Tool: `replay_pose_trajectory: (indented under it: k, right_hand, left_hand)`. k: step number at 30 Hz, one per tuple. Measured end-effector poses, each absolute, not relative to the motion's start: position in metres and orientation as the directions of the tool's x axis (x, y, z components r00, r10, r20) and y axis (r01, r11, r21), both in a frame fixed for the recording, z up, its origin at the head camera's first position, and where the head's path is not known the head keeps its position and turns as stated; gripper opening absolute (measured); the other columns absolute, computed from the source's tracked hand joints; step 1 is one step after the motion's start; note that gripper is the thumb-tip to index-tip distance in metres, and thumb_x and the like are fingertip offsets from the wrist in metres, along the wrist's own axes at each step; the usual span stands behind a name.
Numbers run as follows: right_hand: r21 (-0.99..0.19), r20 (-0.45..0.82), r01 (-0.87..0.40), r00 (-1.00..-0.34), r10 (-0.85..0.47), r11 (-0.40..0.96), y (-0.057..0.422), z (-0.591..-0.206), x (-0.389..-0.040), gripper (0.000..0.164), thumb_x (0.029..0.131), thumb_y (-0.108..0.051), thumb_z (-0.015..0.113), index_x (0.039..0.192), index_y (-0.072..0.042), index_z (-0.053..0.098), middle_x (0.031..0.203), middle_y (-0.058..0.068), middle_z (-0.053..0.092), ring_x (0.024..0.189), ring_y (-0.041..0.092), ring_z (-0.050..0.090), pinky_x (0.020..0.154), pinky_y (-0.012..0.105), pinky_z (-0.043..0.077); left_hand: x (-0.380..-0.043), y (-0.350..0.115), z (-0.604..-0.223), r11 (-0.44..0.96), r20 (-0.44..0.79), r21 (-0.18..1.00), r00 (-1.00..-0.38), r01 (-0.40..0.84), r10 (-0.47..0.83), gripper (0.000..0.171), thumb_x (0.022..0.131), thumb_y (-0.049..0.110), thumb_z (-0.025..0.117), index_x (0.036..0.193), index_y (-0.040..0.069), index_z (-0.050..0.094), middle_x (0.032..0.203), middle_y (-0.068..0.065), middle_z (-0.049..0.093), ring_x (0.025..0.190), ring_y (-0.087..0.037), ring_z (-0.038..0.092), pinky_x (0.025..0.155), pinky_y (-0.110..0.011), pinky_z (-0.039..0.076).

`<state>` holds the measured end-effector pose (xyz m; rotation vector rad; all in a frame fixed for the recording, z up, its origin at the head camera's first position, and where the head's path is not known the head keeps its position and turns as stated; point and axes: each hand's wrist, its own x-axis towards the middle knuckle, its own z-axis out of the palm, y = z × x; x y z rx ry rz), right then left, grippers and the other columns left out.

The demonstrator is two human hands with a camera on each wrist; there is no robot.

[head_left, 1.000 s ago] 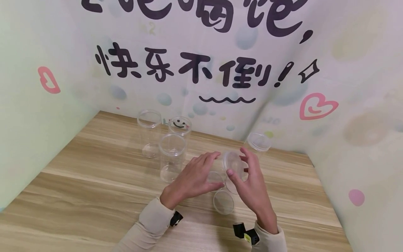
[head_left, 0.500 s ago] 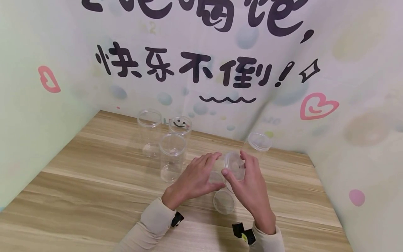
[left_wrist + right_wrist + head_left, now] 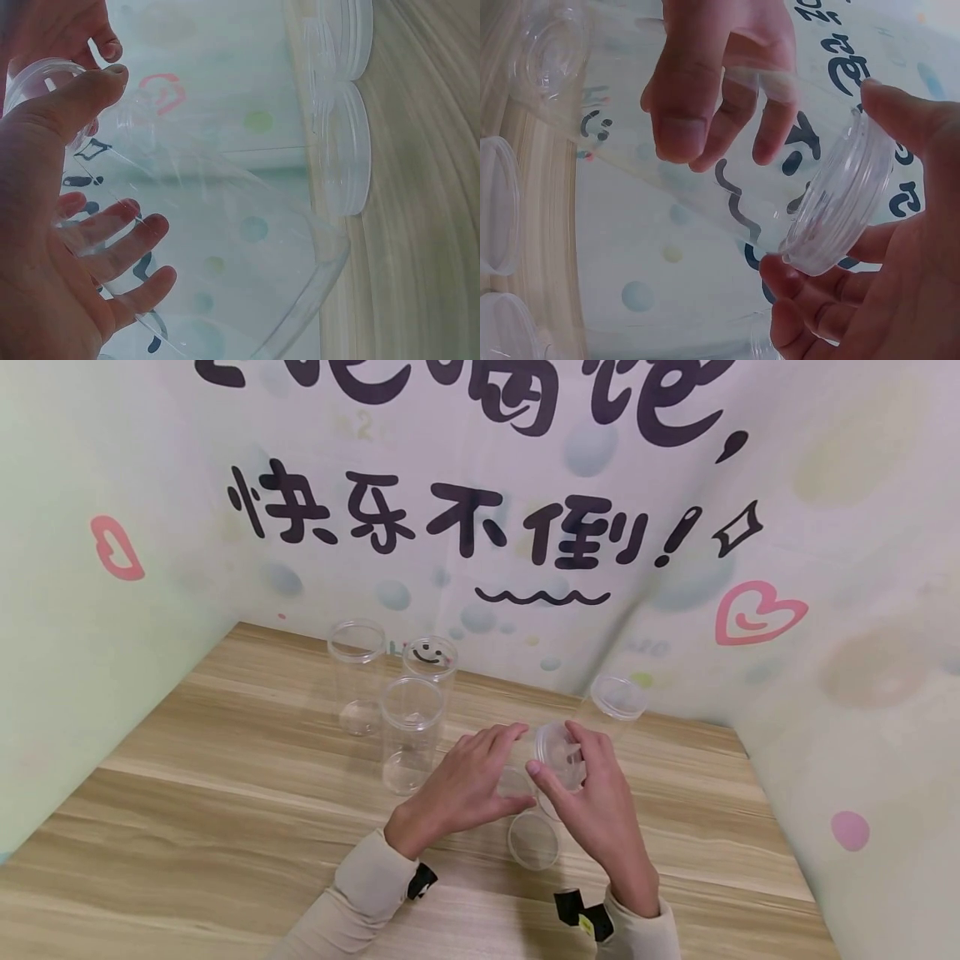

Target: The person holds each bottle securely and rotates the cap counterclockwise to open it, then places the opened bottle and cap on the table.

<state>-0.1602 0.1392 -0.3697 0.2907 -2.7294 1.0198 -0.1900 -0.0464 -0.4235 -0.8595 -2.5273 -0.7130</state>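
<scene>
My left hand (image 3: 465, 781) holds a clear plastic jar (image 3: 247, 217) by its side, with the thumb on one side and curled fingers on the other. The jar lies tilted in the air, its base (image 3: 547, 52) away from my right hand. Over its mouth end sits a clear screw lid (image 3: 844, 195). My right hand (image 3: 603, 802) grips that lid by the rim between thumb and fingers. In the head view the jar's body is mostly hidden by my left hand. Below the hands, a loose clear lid (image 3: 534, 841) lies on the table beside another lid (image 3: 513, 785).
Three open clear jars stand at the left: a back-left jar (image 3: 356, 681), a rear jar (image 3: 431, 660) and a nearer jar (image 3: 411, 739). A jar with a lid (image 3: 618, 697) stands at the back right. Printed cloth walls (image 3: 480, 560) enclose the wooden table (image 3: 225, 827).
The right hand's thumb and fingers have turned slightly round the lid and moved a little left. The left hand and the jar stay almost still.
</scene>
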Motion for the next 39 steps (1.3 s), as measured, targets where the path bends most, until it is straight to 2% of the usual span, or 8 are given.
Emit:
replay_pose_trajectory:
  k: [5,19,33,39]
  right_hand:
    - [-0.642,0.279,-0.292,-0.950,-0.138,0.709,0.141,-0.370,-0.161,0.072,0.087,-0.038,0.075,0.144,-0.005,0.046,0.133,0.012,0.052,0.109,0.027,0.057,0.079,0.038,0.049]
    - [-0.663,0.317,-0.375,-0.925,-0.211,0.648,0.149,-0.368,-0.161,0.071,0.084,-0.025,0.079,0.145,-0.008,0.046,0.137,0.011,0.053,0.112,0.021,0.052,0.080,0.035,0.045]
    - [-0.682,0.337,-0.429,-0.903,-0.267,0.592,0.152,-0.368,-0.161,0.067,0.085,-0.015,0.077,0.144,-0.010,0.047,0.138,0.009,0.051,0.119,0.025,0.051,0.085,0.039,0.047]
    - [-0.690,0.344,-0.451,-0.893,-0.291,0.566,0.153,-0.367,-0.160,0.067,0.085,-0.010,0.076,0.144,-0.009,0.045,0.140,0.011,0.050,0.122,0.029,0.050,0.088,0.047,0.049]
  left_hand:
    - [-0.190,-0.047,-0.423,0.684,0.494,0.333,-0.738,0.649,0.460,0.088,0.077,0.053,0.079,0.143,0.007,0.043,0.134,-0.008,0.058,0.122,-0.022,0.058,0.093,-0.043,0.051]
    - [-0.190,-0.048,-0.422,0.675,0.459,0.356,-0.751,0.646,0.475,0.088,0.079,0.053,0.078,0.145,0.008,0.042,0.138,-0.006,0.056,0.127,-0.020,0.054,0.098,-0.044,0.049]
    - [-0.190,-0.049,-0.421,0.670,0.436,0.377,-0.761,0.639,0.480,0.089,0.079,0.053,0.077,0.146,0.008,0.041,0.141,-0.007,0.054,0.130,-0.020,0.052,0.101,-0.044,0.048]
    - [-0.190,-0.049,-0.422,0.665,0.449,0.368,-0.751,0.649,0.484,0.088,0.079,0.053,0.078,0.145,0.007,0.042,0.139,-0.008,0.055,0.129,-0.021,0.053,0.101,-0.045,0.048]
